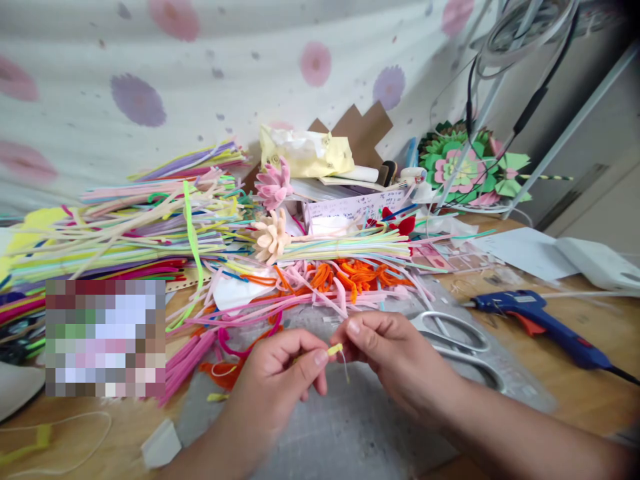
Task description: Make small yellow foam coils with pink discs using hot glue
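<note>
A short, fuzzy yellow piece of pipe cleaner (335, 349) is pinched between the thumb and fingers of my left hand (287, 373). From its end a thin pale strand (347, 371) dangles. My right hand (390, 353) is closed at the fingertips right by the yellow piece; what lies between those fingers is hidden. Both hands are above a grey cutting mat (330, 427). Large grey-handled scissors (453, 333) lie partly behind my right hand. Orange pipe cleaners (363, 275) and pink pipe cleaners (190, 363) are spread beyond and left of my hands.
Bundles of coloured pipe cleaners (120, 240) pile up at the left and back. A peach flower (271, 237) and a pink flower (275, 185) stand among them. To the right lies a blue glue gun (545, 320) with its cord. A white block (161, 445) sits front left.
</note>
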`<move>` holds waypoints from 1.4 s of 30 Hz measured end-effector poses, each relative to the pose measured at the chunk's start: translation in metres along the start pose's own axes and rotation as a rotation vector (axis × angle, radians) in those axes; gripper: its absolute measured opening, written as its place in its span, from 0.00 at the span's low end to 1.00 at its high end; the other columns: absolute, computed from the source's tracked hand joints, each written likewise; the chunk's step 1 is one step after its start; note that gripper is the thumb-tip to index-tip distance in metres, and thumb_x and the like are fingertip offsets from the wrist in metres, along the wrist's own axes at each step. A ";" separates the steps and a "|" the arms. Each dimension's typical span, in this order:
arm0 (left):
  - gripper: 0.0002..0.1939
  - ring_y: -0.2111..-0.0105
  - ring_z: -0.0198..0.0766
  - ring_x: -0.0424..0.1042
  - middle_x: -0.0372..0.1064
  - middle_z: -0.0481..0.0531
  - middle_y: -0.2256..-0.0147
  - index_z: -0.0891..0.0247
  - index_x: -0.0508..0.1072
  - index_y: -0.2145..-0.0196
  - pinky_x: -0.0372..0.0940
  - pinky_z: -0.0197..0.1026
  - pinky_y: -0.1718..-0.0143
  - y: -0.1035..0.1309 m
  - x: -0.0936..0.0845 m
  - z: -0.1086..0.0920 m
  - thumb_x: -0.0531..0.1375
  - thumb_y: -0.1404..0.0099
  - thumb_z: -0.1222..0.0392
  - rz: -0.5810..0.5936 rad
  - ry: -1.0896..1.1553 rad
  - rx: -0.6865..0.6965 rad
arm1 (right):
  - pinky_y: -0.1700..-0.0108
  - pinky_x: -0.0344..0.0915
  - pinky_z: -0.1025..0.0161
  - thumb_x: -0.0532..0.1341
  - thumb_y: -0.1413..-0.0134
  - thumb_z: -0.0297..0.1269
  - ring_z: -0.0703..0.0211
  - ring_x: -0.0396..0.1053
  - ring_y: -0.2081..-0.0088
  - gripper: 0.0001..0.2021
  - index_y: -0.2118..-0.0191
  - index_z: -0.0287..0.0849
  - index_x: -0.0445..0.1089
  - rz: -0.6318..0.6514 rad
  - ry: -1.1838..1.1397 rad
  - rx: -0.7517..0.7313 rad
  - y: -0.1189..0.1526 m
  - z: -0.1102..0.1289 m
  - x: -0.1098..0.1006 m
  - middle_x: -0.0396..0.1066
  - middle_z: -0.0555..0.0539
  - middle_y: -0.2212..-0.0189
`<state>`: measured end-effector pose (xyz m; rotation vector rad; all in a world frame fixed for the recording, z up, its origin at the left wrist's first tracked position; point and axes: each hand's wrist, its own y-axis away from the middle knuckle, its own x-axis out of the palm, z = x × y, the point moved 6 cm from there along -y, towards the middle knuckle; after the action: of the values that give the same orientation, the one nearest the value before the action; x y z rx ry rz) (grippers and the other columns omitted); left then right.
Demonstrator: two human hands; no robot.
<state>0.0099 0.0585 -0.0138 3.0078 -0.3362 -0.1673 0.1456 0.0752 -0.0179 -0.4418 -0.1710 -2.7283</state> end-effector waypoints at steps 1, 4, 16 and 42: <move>0.09 0.80 0.33 0.60 0.67 0.45 0.82 0.60 0.74 0.76 0.54 0.34 0.79 0.000 0.000 0.000 0.59 0.39 0.58 0.000 0.007 -0.002 | 0.64 0.59 0.63 0.63 0.49 0.51 0.63 0.62 0.72 0.19 0.75 0.38 0.73 0.013 -0.038 0.012 0.000 0.000 0.000 0.67 0.50 0.78; 0.10 0.80 0.32 0.60 0.67 0.45 0.82 0.61 0.73 0.77 0.54 0.34 0.79 0.000 0.000 0.000 0.59 0.39 0.58 0.009 0.012 -0.009 | 0.64 0.60 0.63 0.66 0.52 0.50 0.63 0.64 0.72 0.17 0.74 0.38 0.76 0.048 -0.108 0.089 0.002 0.000 0.001 0.69 0.49 0.78; 0.10 0.80 0.33 0.61 0.67 0.45 0.82 0.60 0.74 0.76 0.56 0.35 0.78 0.000 -0.002 -0.002 0.59 0.39 0.59 -0.039 -0.096 0.025 | 0.64 0.63 0.64 0.74 0.65 0.42 0.65 0.68 0.72 0.11 0.75 0.42 0.78 -0.032 0.028 0.094 0.002 0.000 0.000 0.75 0.52 0.76; 0.06 0.81 0.34 0.61 0.65 0.44 0.83 0.60 0.71 0.77 0.54 0.35 0.80 0.001 0.001 -0.009 0.58 0.44 0.62 -0.085 -0.127 0.027 | 0.69 0.58 0.64 0.62 0.55 0.38 0.62 0.62 0.73 0.07 0.75 0.40 0.67 -0.013 0.359 -0.002 0.002 0.007 0.007 0.66 0.51 0.77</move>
<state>0.0116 0.0585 -0.0048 3.0467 -0.2235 -0.3655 0.1417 0.0725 -0.0090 0.0526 -0.0748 -2.7642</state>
